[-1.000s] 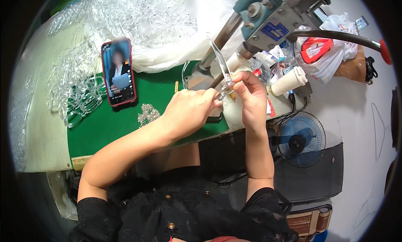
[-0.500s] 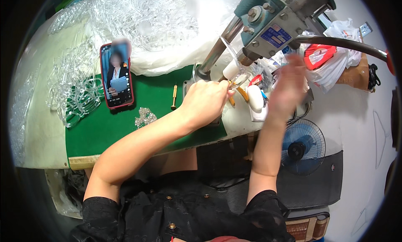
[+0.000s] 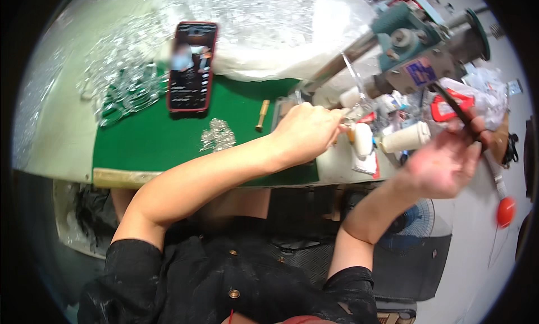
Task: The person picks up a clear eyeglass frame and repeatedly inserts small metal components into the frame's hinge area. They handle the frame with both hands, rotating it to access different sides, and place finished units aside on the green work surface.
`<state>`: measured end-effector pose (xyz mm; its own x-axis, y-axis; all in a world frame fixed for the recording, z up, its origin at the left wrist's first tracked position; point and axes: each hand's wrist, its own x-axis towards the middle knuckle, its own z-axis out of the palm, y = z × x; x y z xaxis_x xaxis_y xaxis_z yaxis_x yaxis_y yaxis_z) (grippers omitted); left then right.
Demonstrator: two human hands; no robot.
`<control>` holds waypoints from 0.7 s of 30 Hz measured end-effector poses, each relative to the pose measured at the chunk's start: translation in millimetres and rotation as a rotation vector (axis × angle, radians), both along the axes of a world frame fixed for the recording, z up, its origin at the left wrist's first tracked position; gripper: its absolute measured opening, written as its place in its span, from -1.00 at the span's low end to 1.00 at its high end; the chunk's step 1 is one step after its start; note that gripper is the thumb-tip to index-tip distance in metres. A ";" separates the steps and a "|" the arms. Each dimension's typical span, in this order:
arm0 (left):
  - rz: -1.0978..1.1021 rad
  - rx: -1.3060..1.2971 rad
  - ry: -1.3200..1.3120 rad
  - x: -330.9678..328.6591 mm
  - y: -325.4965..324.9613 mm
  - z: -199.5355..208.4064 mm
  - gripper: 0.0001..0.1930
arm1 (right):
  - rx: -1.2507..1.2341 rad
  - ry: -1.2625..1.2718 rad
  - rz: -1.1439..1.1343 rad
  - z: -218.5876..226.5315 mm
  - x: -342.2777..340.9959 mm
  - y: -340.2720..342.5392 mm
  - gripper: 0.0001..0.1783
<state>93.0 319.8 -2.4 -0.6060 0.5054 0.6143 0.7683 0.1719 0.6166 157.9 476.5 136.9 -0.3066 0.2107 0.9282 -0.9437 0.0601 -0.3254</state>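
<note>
My left hand [image 3: 309,132] is closed on a clear plastic eyeglass frame [image 3: 355,114], held under the head of a green and grey hand press [image 3: 412,52]; my fingers hide part of the frame. Off to the right, my right hand [image 3: 441,164], slightly blurred, has its palm turned up. Its fingers curl around the dark lever [image 3: 453,104] of the press, short of the red ball knob [image 3: 505,212] at the lever's end. To the left of my left hand, a small brass-coloured screwdriver [image 3: 262,116] and a heap of tiny shiny metal parts [image 3: 218,135] lie on the green mat [image 3: 151,147].
A phone in a red case [image 3: 192,66] lies at the mat's far left. Beside it are clear plastic frames [image 3: 126,97], with a large plastic bag [image 3: 264,57] behind. A white bottle [image 3: 363,140] and white cup [image 3: 407,137] stand right of the press. Below is a blue fan [image 3: 414,218].
My right hand has moved right onto the lever, which has swung downward. My left hand keeps its hold on the frame under the press. The whole view has shifted.
</note>
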 end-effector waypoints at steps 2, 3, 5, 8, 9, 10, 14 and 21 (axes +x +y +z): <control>-0.054 0.085 -0.033 2.0 -25.9 -6.2 -0.77 | -0.038 -0.097 -0.204 13.8 -4.2 -9.8 -0.56; -0.070 0.150 -0.069 11.1 -50.5 -5.1 -0.80 | 0.018 -0.091 -0.377 14.3 -5.1 2.7 -0.54; -0.151 0.231 -0.138 23.9 -111.7 -15.8 -0.80 | 0.018 -0.088 -0.494 -4.5 1.7 -4.2 -0.53; 0.049 0.393 -0.165 44.3 -246.1 -21.0 -0.77 | 0.022 -0.276 -0.608 -98.7 7.7 -14.6 -0.60; 0.121 0.560 -0.163 44.3 -283.4 -29.7 -0.68 | 0.064 -0.404 -0.600 -129.4 18.3 -20.6 -0.64; 0.254 0.737 -0.397 56.2 -343.0 -38.4 -0.67 | 0.089 -0.536 -0.549 -158.6 22.9 -29.7 -0.68; 0.746 0.797 -0.576 78.9 -488.6 -64.9 -0.58 | 0.060 -0.712 -0.282 -206.5 30.0 -66.9 -0.78; 0.932 0.123 -0.950 66.5 -461.7 -51.1 -0.68 | 0.119 -0.735 -0.261 -206.7 36.0 -86.7 -0.82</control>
